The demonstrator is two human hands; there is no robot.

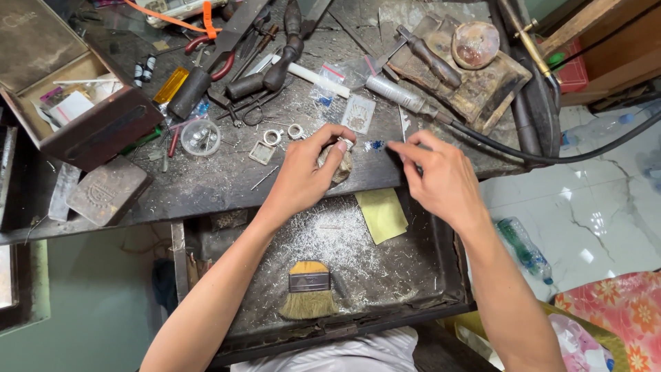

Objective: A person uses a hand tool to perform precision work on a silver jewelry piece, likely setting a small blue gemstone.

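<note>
My left hand (306, 172) grips a small grey-brown lump (341, 165) at the front edge of the dark workbench (206, 186); a small silvery piece sits at its top by my fingertips. My right hand (437, 176) hovers just to the right, thumb and forefinger pinched together near a small blue speck (376, 145) on the bench. Whether a fine tool or part is between those fingers is too small to tell. Two metal rings (273, 136) and a square frame (261, 153) lie just left of my left hand.
Below my hands an open drawer tray (441, 275) holds metal filings, a flat brush (308, 289) and a yellow-green cloth (382, 215). Pliers, files and a white rod (313, 77) crowd the bench back. An open box (82, 110) stands left; a hose (537, 155) runs right.
</note>
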